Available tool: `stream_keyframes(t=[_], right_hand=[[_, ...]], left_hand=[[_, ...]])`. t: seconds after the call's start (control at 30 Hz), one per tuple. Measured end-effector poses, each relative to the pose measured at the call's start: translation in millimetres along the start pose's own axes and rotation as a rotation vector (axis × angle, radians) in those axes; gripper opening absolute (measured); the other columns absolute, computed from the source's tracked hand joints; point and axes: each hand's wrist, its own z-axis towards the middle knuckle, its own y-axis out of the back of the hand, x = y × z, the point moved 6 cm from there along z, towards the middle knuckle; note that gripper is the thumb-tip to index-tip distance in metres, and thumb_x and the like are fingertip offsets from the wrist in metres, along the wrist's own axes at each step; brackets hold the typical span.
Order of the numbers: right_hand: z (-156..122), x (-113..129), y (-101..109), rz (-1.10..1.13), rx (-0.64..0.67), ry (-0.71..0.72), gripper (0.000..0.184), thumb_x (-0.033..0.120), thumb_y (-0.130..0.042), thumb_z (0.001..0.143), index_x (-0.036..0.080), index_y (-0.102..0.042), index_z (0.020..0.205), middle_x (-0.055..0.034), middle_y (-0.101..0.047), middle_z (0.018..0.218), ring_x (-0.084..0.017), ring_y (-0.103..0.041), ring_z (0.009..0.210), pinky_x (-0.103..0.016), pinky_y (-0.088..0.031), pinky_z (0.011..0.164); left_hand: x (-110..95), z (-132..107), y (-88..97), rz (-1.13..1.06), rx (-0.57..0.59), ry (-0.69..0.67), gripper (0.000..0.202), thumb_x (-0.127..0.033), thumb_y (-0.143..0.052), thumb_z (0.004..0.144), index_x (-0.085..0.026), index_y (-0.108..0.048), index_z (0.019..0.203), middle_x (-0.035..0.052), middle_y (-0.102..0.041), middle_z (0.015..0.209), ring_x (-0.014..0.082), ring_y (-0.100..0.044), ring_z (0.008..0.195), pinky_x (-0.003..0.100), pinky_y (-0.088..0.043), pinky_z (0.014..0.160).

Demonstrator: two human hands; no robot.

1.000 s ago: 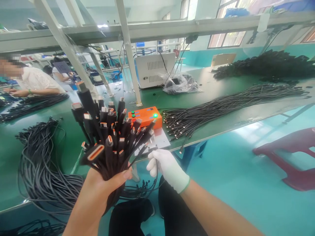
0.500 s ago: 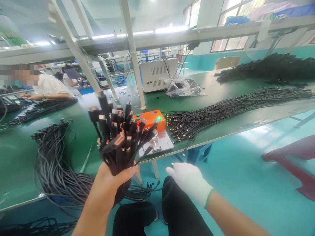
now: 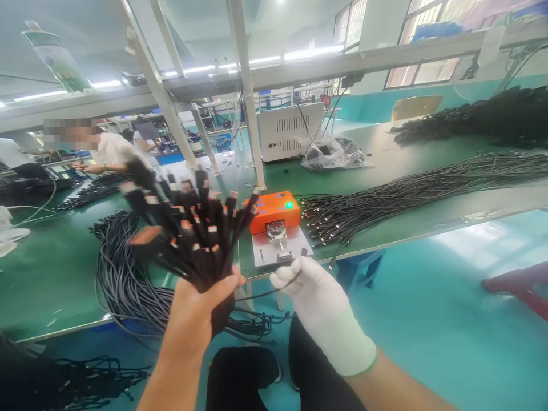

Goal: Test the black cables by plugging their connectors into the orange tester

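My bare left hand (image 3: 199, 308) is wrapped round a thick bundle of black USB cables (image 3: 201, 240), whose plugs fan upward, some with orange inside; motion blurs the upper ones. In a white glove, my right hand (image 3: 319, 305) pinches one black cable (image 3: 274, 293) that runs across from the bundle, its plug (image 3: 303, 252) poking up past the fingers. Just beyond the glove is a metal plate (image 3: 262, 257) bearing a small fixture. Behind it sits an orange box (image 3: 280, 202) with a lit green light and a small dark display.
Many black cables (image 3: 385, 197) lie along the green table (image 3: 377, 240) to the right, with another bundle (image 3: 128, 279) at left. Metal shelf posts (image 3: 252, 103) rise behind the orange box. A plastic bag (image 3: 336, 154) and a person (image 3: 111, 151) are farther back.
My right hand has moved up toward the metal plate, and a single cable now stretches between it and the bundle. The bundle has shifted left and tilted slightly. The camera view has turned left.
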Motion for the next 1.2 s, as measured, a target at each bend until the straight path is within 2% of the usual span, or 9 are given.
stream_keyframes(t=[0.07, 0.13, 0.23, 0.33, 0.5, 0.67, 0.8, 1.07, 1.2], right_hand=[[-0.8, -1.9, 18.8, -0.081, -0.047, -0.039, 0.019, 0.035, -0.068, 0.073, 0.018, -0.059, 0.068, 0.0009, -0.065, 0.054, -0.017, -0.064, 0.056, -0.035, -0.055, 0.069], [-1.5, -2.5, 30.4, -0.252, -0.069, -0.051, 0.018, 0.033, -0.065, 0.074, 0.017, -0.059, 0.071, 0.002, -0.061, 0.047, -0.016, -0.061, 0.048, -0.032, -0.053, 0.061], [2.8, -5.8, 34.1, -0.489, -0.088, -0.062, 0.017, 0.033, -0.057, 0.077, 0.017, -0.055, 0.074, 0.0001, -0.063, 0.047, -0.016, -0.06, 0.043, -0.028, -0.048, 0.051], [13.7, -10.0, 31.7, -0.602, -0.1, -0.091, 0.016, 0.033, -0.053, 0.076, 0.018, -0.052, 0.074, -0.0027, -0.067, 0.052, -0.016, -0.059, 0.039, -0.027, -0.045, 0.046], [27.6, -10.0, 27.6, -0.621, -0.04, -0.115, 0.015, 0.032, -0.051, 0.073, 0.017, -0.053, 0.072, -0.0038, -0.066, 0.051, -0.017, -0.06, 0.041, -0.031, -0.05, 0.05], [27.0, -8.3, 26.5, -0.633, -0.022, -0.128, 0.015, 0.031, -0.051, 0.076, 0.016, -0.053, 0.074, -0.0038, -0.066, 0.053, -0.016, -0.06, 0.043, -0.03, -0.049, 0.052], [29.7, -7.0, 24.9, -0.618, 0.007, -0.11, 0.015, 0.03, -0.051, 0.078, 0.016, -0.053, 0.075, -0.0034, -0.067, 0.055, -0.015, -0.06, 0.044, -0.03, -0.05, 0.054], [30.6, -6.2, 25.4, -0.626, -0.008, -0.116, 0.014, 0.029, -0.051, 0.077, 0.015, -0.053, 0.075, -0.0028, -0.066, 0.054, -0.016, -0.06, 0.043, -0.028, -0.049, 0.051], [34.1, -6.8, 26.5, -0.62, -0.019, -0.11, 0.014, 0.028, -0.052, 0.076, 0.015, -0.055, 0.073, -0.0029, -0.066, 0.052, -0.015, -0.06, 0.041, -0.028, -0.049, 0.05]], left_hand=[[-9.9, -3.4, 4.5, -0.012, 0.042, -0.01, 0.012, -0.024, -0.073, 0.066, -0.021, -0.068, 0.077, -0.0028, -0.064, 0.067, 0.0136, -0.057, 0.061, 0.023, -0.046, 0.057], [-11.4, -6.4, 5.8, 0.013, 0.089, 0.024, 0.011, -0.024, -0.071, 0.067, -0.022, -0.067, 0.077, -0.0028, -0.062, 0.065, 0.0133, -0.055, 0.059, 0.023, -0.044, 0.055], [4.1, -8.3, -2.1, 0.071, 0.175, 0.133, 0.006, -0.023, -0.07, 0.068, -0.02, -0.065, 0.07, -0.0016, -0.061, 0.064, 0.0135, -0.056, 0.06, 0.023, -0.044, 0.057], [24.5, -6.3, -13.1, 0.128, 0.213, 0.218, 0.008, -0.024, -0.071, 0.068, -0.019, -0.064, 0.067, -0.0008, -0.061, 0.065, 0.0138, -0.056, 0.062, 0.024, -0.045, 0.059], [28.6, 0.0, -21.4, 0.101, 0.19, 0.16, 0.008, -0.024, -0.068, 0.071, -0.02, -0.062, 0.07, -0.0013, -0.058, 0.066, 0.0138, -0.054, 0.063, 0.025, -0.046, 0.06], [27.1, -0.8, -26.0, 0.096, 0.223, 0.16, 0.013, -0.025, -0.066, 0.073, -0.019, -0.059, 0.063, -0.0002, -0.056, 0.068, 0.0131, -0.051, 0.063, 0.025, -0.044, 0.059], [28.0, -0.6, -25.3, 0.082, 0.199, 0.171, 0.009, -0.024, -0.067, 0.073, -0.02, -0.062, 0.067, -0.0012, -0.055, 0.066, 0.013, -0.05, 0.062, 0.025, -0.044, 0.058], [30.7, 1.3, -24.2, 0.036, 0.192, 0.168, 0.008, -0.022, -0.07, 0.07, -0.021, -0.063, 0.073, -0.0019, -0.058, 0.066, 0.0134, -0.052, 0.06, 0.025, -0.046, 0.057], [28.5, 0.4, -26.9, 0.045, 0.183, 0.167, 0.011, -0.024, -0.071, 0.069, -0.02, -0.061, 0.068, -0.0014, -0.058, 0.065, 0.0132, -0.053, 0.059, 0.025, -0.046, 0.057]])
